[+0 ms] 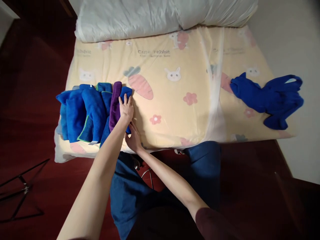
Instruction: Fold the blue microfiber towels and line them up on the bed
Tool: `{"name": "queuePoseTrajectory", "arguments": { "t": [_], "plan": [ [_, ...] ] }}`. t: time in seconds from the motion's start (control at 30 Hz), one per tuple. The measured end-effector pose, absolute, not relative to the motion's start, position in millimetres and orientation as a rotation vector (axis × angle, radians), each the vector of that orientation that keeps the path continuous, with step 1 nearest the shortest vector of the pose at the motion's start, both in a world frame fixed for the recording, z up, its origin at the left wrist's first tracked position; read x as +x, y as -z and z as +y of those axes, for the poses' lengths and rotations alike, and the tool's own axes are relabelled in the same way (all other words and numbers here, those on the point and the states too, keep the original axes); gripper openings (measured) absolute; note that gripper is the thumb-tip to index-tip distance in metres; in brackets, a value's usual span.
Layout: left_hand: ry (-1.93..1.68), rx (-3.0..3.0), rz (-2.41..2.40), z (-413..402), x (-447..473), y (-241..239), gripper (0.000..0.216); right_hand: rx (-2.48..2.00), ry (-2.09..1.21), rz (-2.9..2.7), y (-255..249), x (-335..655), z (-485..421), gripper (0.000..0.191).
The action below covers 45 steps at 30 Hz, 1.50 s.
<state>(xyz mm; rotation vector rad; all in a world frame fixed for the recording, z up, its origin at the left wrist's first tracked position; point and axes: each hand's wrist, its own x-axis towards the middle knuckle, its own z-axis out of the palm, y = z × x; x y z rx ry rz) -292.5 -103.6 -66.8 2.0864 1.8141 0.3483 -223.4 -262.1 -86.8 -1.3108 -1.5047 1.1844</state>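
Note:
My left hand (126, 108) lies flat with its fingers spread on a folded blue cloth (126, 90) at the right end of a row of cloths. Close by, my right hand (133, 137) rests against the near end of the same cloth, fingers apart and partly hidden behind my left forearm. A rolled purple cloth (116, 103) lies directly left of the blue one. Further left, several folded blue cloths (75, 115) overlap, some with green edging. Much of the cloth beneath my hands is covered.
The cloths lie on a pad with a yellow rabbit-and-carrot print (170, 110) under a clear cover. A crumpled dark blue garment or cloth (272, 96) is at the right. Behind stands a puffy pale bundle (150, 20). A black metal stand (23, 186) is on the floor at left.

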Motion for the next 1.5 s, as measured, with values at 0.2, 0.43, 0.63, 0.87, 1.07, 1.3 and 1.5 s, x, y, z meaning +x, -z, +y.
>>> {"name": "queuePoseTrajectory", "arguments": {
  "t": [0.2,0.43,0.63,0.87,1.07,1.3,1.5],
  "plan": [
    [-0.370,2.104,1.844,-107.9,-288.5,61.2,0.063,-1.274,-1.289,-1.531,102.0,-226.8,-266.3,0.065],
    [-0.161,2.203,1.863,-125.7,-288.9,51.6,0.070,-1.124,-1.401,-1.515,97.0,-178.1,-280.6,0.061],
    [-0.144,2.456,1.774,-170.9,-283.0,48.4,0.074,-1.107,-1.511,-1.427,86.2,-29.9,-314.9,0.040],
    [-0.401,2.490,1.445,-266.0,-191.9,81.4,0.059,-1.429,-0.995,-0.704,60.0,157.6,-343.1,0.032],
    [-0.654,2.276,1.767,-279.8,-124.3,99.6,0.038,-1.680,-0.709,-0.694,68.3,251.2,-309.6,0.039],
    [-0.688,2.268,1.899,-274.5,-117.9,117.9,0.033,-1.988,-0.343,-0.904,58.8,365.1,-177.2,0.051],
    [-0.674,2.262,1.907,-281.1,-120.5,140.8,0.046,-2.266,-0.150,-0.985,63.4,434.6,-93.5,0.059]
  ]
}}
